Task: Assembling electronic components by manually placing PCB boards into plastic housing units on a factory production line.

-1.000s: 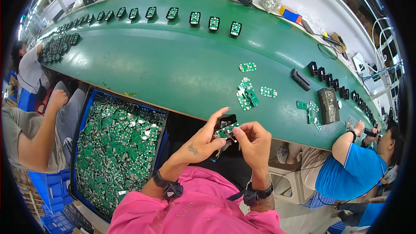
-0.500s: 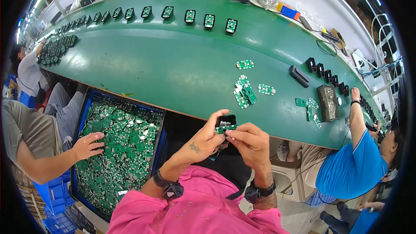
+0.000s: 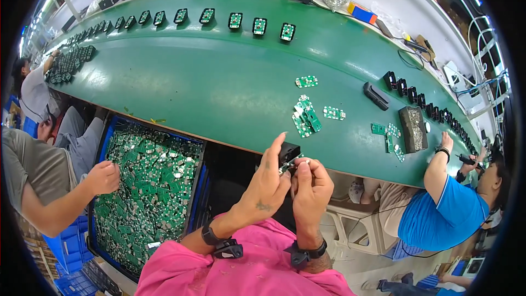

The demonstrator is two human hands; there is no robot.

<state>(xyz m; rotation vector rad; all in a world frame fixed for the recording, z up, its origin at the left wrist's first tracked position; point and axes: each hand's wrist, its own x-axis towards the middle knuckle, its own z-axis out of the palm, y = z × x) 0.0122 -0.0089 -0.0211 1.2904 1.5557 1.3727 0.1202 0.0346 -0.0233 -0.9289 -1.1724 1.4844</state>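
Note:
At the near edge of the bench, my left hand (image 3: 260, 189) is closed around a small black plastic case (image 3: 289, 152), its index finger stretched up along the side. A green circuit board (image 3: 291, 166) lies against the case's near side, partly hidden by fingers. My right hand (image 3: 310, 189) is pinched at the board's right end, where a small whitish bit shows between thumb and finger. Loose green boards (image 3: 307, 116) lie in a small pile on the bench beyond my hands, with single boards close by. Right of them rests an elongated black case (image 3: 377, 96).
A blue-edged bin of circuit boards (image 3: 148, 197) stands at my left, a co-worker's hand (image 3: 104, 177) over it. Cases with boards (image 3: 235, 21) line the bench's far side. A dark block (image 3: 413, 129) sits at right, near a blue-shirted co-worker (image 3: 446, 208).
Both my hands have tilted the case and board, and the right hand has turned more upright. The co-worker's hand at the bin has curled and shifted left. The blue-shirted co-worker's arm has drawn back.

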